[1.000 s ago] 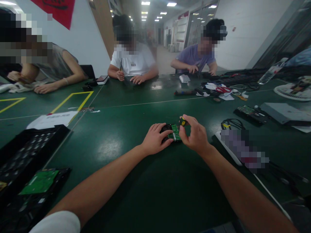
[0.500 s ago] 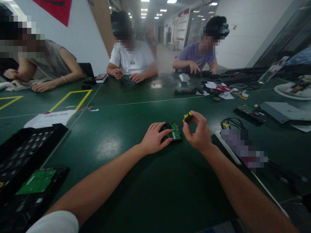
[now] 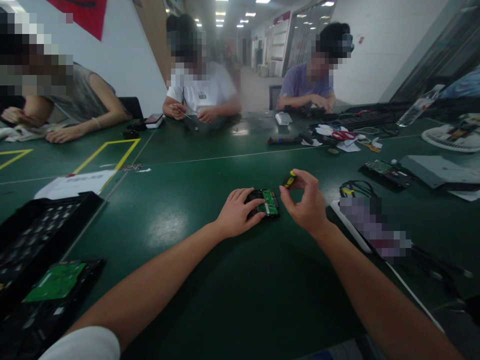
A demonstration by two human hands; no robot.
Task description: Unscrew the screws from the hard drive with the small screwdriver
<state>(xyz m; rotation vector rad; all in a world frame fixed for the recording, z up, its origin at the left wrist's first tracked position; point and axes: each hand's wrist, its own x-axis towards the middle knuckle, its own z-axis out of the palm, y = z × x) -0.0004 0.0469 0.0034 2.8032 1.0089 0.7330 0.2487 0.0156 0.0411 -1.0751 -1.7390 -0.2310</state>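
Observation:
A small black hard drive [image 3: 270, 202] with a green circuit board lies on the green table. My left hand [image 3: 240, 212] is closed over its left part, thumb and index finger across the board and the other fingers along the far side. Just right of the drive, my right hand [image 3: 303, 200] pinches a short yellow-and-black screwdriver [image 3: 290, 179] by its handle between thumb and fingers. The handle is tilted; its tip is too dark and small to make out, so I cannot tell whether it touches the drive.
At left lie a black tray [image 3: 45, 225] and a green circuit board [image 3: 56, 281] on black parts. To the right are a white power strip [image 3: 348, 227], cables, another drive [image 3: 386, 174] and a grey metal box [image 3: 438, 172]. Several people sit across the table [image 3: 180, 175].
The screwdriver handle has turned and shifted slightly in my right fingers. My left hand keeps its place on the drive. The person at the back right has drawn their hands together.

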